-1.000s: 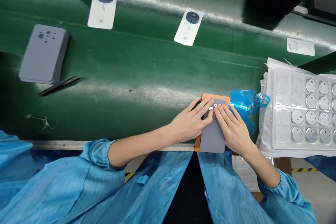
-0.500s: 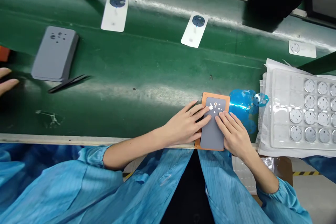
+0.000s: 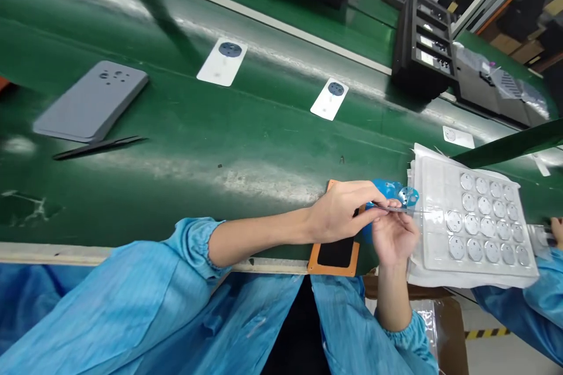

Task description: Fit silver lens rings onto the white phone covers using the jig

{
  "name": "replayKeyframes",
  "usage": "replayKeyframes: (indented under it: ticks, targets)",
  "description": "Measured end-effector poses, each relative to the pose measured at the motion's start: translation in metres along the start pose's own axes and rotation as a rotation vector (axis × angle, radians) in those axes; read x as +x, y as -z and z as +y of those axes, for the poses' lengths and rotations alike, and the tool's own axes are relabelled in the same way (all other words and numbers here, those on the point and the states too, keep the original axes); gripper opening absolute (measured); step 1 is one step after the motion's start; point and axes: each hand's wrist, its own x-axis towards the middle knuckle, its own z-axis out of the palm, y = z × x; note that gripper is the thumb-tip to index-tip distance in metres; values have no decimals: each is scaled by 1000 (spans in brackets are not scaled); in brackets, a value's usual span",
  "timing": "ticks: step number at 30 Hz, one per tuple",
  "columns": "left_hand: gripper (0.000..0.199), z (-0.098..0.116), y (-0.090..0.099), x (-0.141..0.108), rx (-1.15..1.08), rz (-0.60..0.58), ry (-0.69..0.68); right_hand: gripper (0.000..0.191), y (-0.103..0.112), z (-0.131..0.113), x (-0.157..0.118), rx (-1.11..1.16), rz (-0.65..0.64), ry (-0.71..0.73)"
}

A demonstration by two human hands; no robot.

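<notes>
A thin grey phone back cover (image 3: 401, 210) is held up, seen almost edge-on. My left hand (image 3: 341, 211) reaches across from the left and pinches it between thumb and fingers. Palm up beneath it, my right hand (image 3: 393, 239) grips the cover with curled fingers. Below my left hand lies an orange fixture frame (image 3: 332, 270) with a black middle, partly covered by that hand. Behind my hands is shiny blue film (image 3: 387, 188), with a blue disc with holes (image 3: 409, 195) at its right side.
At right, a clear tray (image 3: 435, 252) holds several round silver parts. A stack of grey covers (image 3: 83, 105) stands at left beside black tweezers (image 3: 99, 147). White cards (image 3: 222, 70) lie farther back near a black rack (image 3: 422, 64). Another person's hand (image 3: 558, 231) shows at far right.
The grey cover, earlier flat in the orange frame under both hands, is now lifted off, tilted edge-on and held to the right. The view has turned rightward.
</notes>
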Motion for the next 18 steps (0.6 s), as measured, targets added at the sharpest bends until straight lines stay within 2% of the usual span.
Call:
replayKeyframes:
  ticks: [4,8,11,14,16,18]
  targets:
    - [17,-4,-6,-3,185,90,-117,51,9,9,4,-251,-67,99]
    - [19,-8,-5,-3,179,145,-115,53,6,7,7,-327,-103,181]
    - [14,-11,-1,0,58,147,-8,47,-7,4,10,-275,-52,174]
    - [18,-17,5,7,-26,175,205,38,-29,-4,25,-176,52,203]
    - [23,-26,15,19,-71,200,338,35,-46,-15,49,-126,97,251]
    - [25,-42,31,38,-105,207,396,35,-61,-30,87,-77,107,283]
